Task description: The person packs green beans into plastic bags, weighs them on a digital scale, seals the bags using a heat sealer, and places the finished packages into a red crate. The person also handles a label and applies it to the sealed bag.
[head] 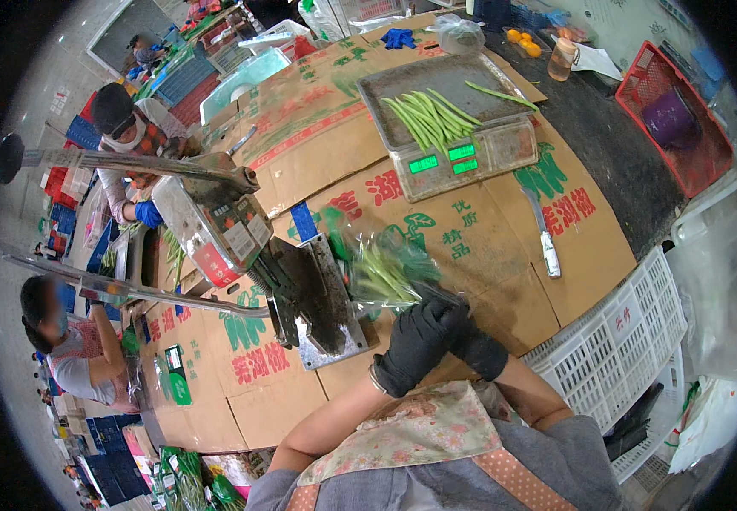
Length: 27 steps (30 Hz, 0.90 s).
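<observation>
My left hand (416, 345), in a black glove, is closed on the gathered neck of a clear plastic bag (387, 268) with green beans inside. My right hand (478, 348), also black-gloved, grips the same bag end, its fingers partly hidden behind the left. Just left of the bag stands a bag-sealing machine (317, 300) with long metal levers. Farther back, a digital scale (496, 153) carries a metal tray (374, 83). A bunch of loose green beans (429, 118) lies on that tray, and one bean (502, 96) lies apart. A knife with a white handle (550, 255) rests right of the bag.
Printed cardboard (291, 409) covers the table. At the right are a white plastic crate (624, 326) and a red basket (719, 156). A bottle (562, 59), several orange fruits (525, 42) and a blue glove (398, 38) lie farther back. Two co-workers stand at the left.
</observation>
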Motion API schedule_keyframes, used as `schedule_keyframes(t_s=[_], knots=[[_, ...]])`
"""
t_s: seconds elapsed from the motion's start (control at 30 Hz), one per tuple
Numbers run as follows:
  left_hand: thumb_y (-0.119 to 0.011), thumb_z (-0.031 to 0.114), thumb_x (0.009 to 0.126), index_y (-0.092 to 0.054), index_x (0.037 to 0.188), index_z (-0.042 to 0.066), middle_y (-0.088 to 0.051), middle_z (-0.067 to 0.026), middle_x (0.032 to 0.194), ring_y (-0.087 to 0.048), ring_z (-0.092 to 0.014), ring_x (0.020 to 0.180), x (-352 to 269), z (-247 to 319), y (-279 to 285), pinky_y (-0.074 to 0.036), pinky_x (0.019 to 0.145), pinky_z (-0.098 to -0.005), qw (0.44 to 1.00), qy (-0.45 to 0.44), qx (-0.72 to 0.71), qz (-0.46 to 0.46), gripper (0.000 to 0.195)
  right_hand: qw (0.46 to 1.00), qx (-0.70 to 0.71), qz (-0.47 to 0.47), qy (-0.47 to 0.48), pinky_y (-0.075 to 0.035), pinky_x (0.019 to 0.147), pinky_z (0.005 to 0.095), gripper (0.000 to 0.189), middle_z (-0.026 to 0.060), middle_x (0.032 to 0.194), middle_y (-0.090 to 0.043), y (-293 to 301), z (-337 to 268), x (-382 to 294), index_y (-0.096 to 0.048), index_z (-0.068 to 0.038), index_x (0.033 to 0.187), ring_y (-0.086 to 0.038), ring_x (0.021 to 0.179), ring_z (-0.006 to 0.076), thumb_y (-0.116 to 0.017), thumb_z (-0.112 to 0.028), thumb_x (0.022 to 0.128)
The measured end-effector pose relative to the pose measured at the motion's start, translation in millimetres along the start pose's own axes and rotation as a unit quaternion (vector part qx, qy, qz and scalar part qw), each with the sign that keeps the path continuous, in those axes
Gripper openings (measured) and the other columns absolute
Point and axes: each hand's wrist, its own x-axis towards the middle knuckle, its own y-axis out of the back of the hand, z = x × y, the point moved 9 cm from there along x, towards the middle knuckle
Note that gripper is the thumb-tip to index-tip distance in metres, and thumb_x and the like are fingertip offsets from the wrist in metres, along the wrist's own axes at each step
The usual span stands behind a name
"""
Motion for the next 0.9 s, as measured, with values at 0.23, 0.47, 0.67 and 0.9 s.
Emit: schedule_keyframes(t_s=[0.23, 0.47, 0.67, 0.9], knots=[[-0.056, 0.009, 0.075, -0.062, 0.084, 0.009, -0.059, -0.0099, 0.072, -0.058, -0.027, 0.063, -22.4, 12.1, -18.4, -0.047, 0.056, -0.0364, 0.993, -0.049, 0.051, -0.093, 0.011, 0.98, -0.121, 0.074, 0.139, -0.03, 0.101, 0.0328, 0.051, 0.0135, 0.132, -0.039, 16.4, -17.6, 28.4, -0.033, 0.0, 0.132, -0.038, 0.12, 0.0224, -0.052, -0.013, 0.086], [-0.058, 0.006, 0.078, -0.063, 0.098, 0.008, -0.058, -0.0141, 0.08, -0.057, -0.03, 0.074, -18.9, -66.9, -7.6, -0.046, 0.066, -0.0358, 0.989, 0.14, -0.046, 0.0, 0.021, 0.709, -0.704, 0.01, 0.04, -0.029, 0.099, 0.0389, 0.067, 0.0177, 0.137, -0.03, 0.2, -4.3, 41.6, -0.031, -0.004, 0.133, -0.032, 0.123, 0.033, -0.059, -0.024, 0.076], [-0.058, 0.004, 0.078, -0.061, 0.096, 0.007, -0.057, -0.0115, 0.08, -0.057, -0.026, 0.071, -45.0, -114.4, -13.4, -0.045, 0.063, -0.0325, 0.971, 0.215, -0.064, 0.078, 0.018, 0.851, -0.42, -0.314, -0.044, -0.041, 0.089, 0.0375, 0.043, 0.0201, 0.112, -0.054, 8.4, -62.4, 30.9, -0.05, 0.001, 0.116, -0.052, 0.104, 0.0319, -0.059, -0.019, 0.079], [-0.058, 0.014, 0.073, -0.058, 0.08, 0.006, -0.056, -0.0129, 0.074, -0.054, -0.031, 0.073, -81.1, -122.3, -75.5, -0.044, 0.063, -0.0391, 0.985, 0.172, -0.01, 0.003, 0.011, 0.738, -0.622, 0.181, 0.189, -0.046, 0.075, 0.0409, 0.022, 0.0176, 0.09, -0.062, 193.6, -209.0, 201.3, -0.061, -0.002, 0.092, -0.06, 0.087, 0.0311, -0.05, -0.016, 0.079]])
